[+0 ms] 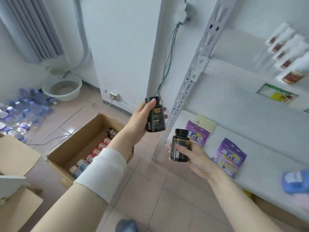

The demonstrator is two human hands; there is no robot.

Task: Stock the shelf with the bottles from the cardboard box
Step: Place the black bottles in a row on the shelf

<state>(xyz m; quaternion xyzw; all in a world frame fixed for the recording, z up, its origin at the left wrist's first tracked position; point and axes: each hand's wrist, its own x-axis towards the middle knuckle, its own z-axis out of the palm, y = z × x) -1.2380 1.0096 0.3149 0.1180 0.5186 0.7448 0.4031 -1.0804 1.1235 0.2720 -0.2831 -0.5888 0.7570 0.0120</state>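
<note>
The white sleeve [103,171] at lower centre leads to the left hand [142,118] wrapped round a black bottle [156,114] mid-frame, while the right hand [195,158] grips a second bottle [180,146] below it, and either could knock the shelf post [184,91] on the way in and slip.

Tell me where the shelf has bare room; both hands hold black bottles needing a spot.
Middle board: bare from the perforated upright to the green-edged box. Lower board: bare behind the purple bags, toward the blue pack. Its front left is crowded with those bags.
</note>
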